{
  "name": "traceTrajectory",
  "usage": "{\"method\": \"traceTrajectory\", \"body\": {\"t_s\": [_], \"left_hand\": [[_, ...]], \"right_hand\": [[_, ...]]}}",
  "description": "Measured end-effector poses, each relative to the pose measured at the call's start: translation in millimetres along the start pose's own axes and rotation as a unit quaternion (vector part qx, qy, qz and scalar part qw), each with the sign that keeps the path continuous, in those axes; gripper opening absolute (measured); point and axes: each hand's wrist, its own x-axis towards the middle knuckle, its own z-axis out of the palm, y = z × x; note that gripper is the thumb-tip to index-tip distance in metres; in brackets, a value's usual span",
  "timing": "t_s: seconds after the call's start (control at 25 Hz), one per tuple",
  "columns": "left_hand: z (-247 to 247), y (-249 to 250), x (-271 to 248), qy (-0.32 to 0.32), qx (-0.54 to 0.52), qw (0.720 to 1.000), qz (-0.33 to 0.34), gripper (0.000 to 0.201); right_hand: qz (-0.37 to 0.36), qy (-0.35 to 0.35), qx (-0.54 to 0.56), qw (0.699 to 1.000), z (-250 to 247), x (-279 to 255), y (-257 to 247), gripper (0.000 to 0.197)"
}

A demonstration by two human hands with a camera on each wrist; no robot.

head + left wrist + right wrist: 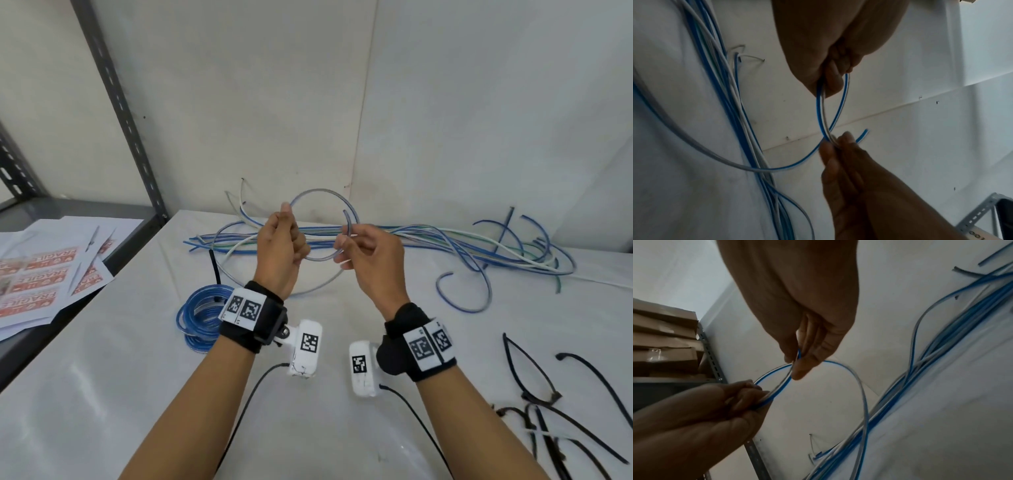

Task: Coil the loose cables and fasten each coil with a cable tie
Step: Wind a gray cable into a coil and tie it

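- The blue-and-white cable [323, 195] is held in the air above the middle of the bench [102, 377], bent into a first round loop; its long tail drops to the bench and curves back toward the loose bundle [445, 240] along the far edge.
- To coil well, I judge each new turn should match this loop and be gathered at one fixed pinch point, letting the tail feed without twisting.
- The left hand [279, 246] is raised, fingers curled and pinching the loop's left side.
- The right hand [368, 250] pinches the crossing strands near the free end, palm toward the person.
- A finished blue coil [202, 315] lies near the bench's left edge; black cable ties [534, 377] lie toward the near right corner.
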Motion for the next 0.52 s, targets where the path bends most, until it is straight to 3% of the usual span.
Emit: {"method": "traceTrajectory", "body": {"t_s": [0.08,0.24,0.44,0.52], "left_hand": [[0.3,-2.8,-1.2,-0.024,0.022,0.999,-0.037,0.033],[-5.1,0.7,4.5,-0.059,0.044,0.994,-0.085,0.024],[-16.0,10.9,16.5,-0.061,-0.069,0.985,-0.143,0.03],[-16.7,13.4,14.4,-0.093,0.044,0.984,-0.144,0.035]], "right_hand": [[-0.037,0.011,-0.018,0.999,-1.6,1.8,11.1,0.018],[-0.079,-0.043,-0.113,0.989,-19.1,9.1,24.3,0.033],[-0.056,-0.137,-0.117,0.982,-32.8,17.5,8.8,0.031],[-0.058,-0.145,-0.134,0.979,-35.4,15.2,6.8,0.029]]}}
